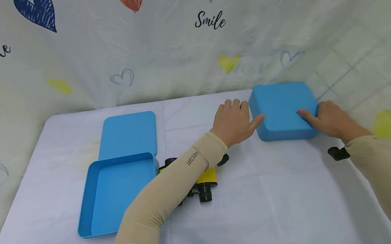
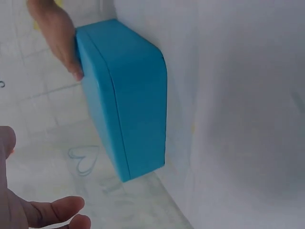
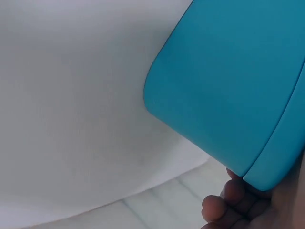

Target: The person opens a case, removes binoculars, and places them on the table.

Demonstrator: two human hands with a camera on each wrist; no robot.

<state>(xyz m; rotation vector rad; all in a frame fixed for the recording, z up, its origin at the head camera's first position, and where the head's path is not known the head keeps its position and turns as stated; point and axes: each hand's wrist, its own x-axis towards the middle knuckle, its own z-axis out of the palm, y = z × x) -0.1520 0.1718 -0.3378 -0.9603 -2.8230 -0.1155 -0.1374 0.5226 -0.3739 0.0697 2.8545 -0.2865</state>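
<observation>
Clearly closed, round-cornered blue box (image 1: 283,109), smooth, thinly seamed; right grip (image 1: 333,119) clamped on its side, left grip (image 1: 233,122) apart.

Open blue box (image 1: 124,193), yellow-and-black object (image 1: 207,176), white tablecloth (image 1: 275,201), heart-print backdrop (image 1: 169,41)

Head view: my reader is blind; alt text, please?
A person's right hand holds a closed blue box, the left hand nearby. The left sleeve partly hides a yellow-and-black object beside an open blue box on a table.
</observation>
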